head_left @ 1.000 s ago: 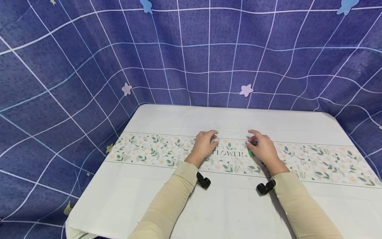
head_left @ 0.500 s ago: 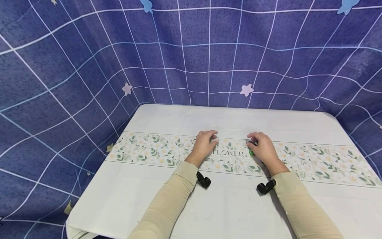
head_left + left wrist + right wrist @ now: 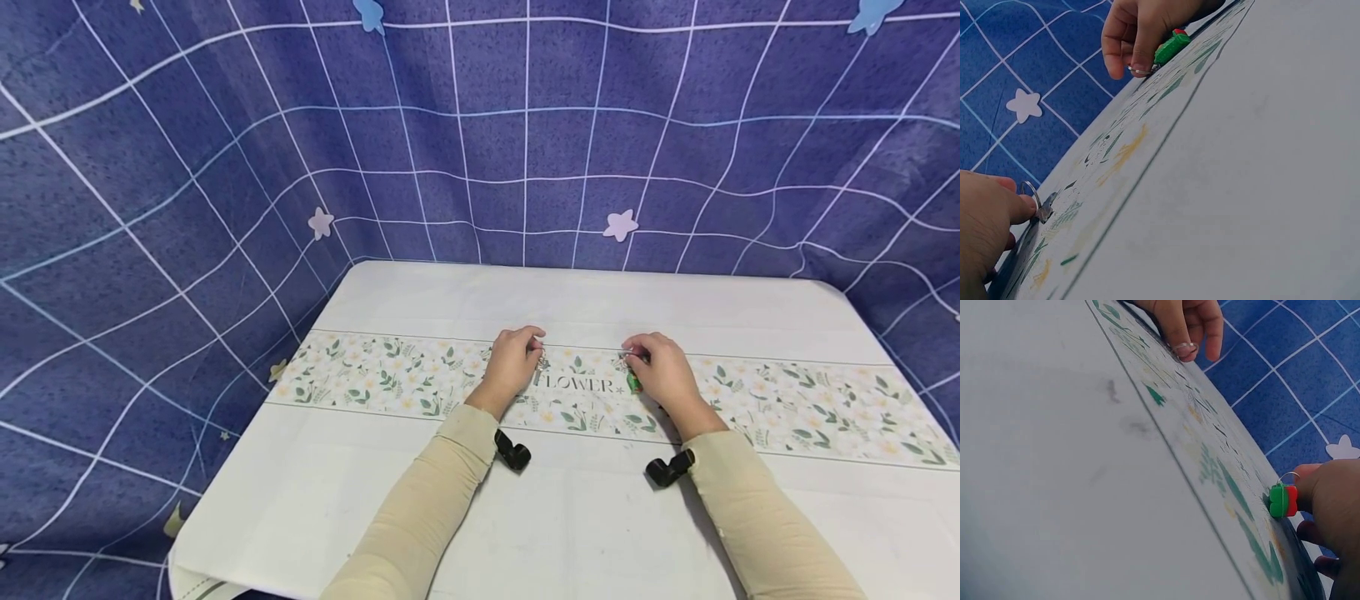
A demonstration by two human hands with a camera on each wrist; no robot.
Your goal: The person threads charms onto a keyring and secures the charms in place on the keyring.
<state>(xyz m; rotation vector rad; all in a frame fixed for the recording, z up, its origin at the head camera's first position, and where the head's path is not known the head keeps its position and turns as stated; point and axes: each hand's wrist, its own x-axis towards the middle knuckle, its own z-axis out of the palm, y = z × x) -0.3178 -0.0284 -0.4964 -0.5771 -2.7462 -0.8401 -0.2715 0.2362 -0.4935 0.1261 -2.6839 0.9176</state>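
Note:
My left hand (image 3: 513,362) pinches a metal key ring (image 3: 1030,189) between thumb and forefinger. From the ring hangs a small shiny metal piece (image 3: 1046,209), close over the flowered cloth strip (image 3: 375,379). Across from it, my right hand (image 3: 663,371) pinches the thin metal ring of a keychain. Its green and red charm (image 3: 1282,500) dangles below the thumb, close to the strip. The printed word FLOWER lies between the two hands, which are apart. In the left wrist view the charm (image 3: 1172,47) shows mostly green with a red tip.
The strip runs across a white-covered table (image 3: 570,517). A blue curtain (image 3: 495,142) with white grid lines and stars hangs behind the table and at its left. Black wrist cameras (image 3: 512,452) sit at both beige sleeves.
The right forefinger has come down to the thumb, and the fingers now pinch the keychain's ring. The left thumb and forefinger have drawn together on the key ring. Both arms stay in place.

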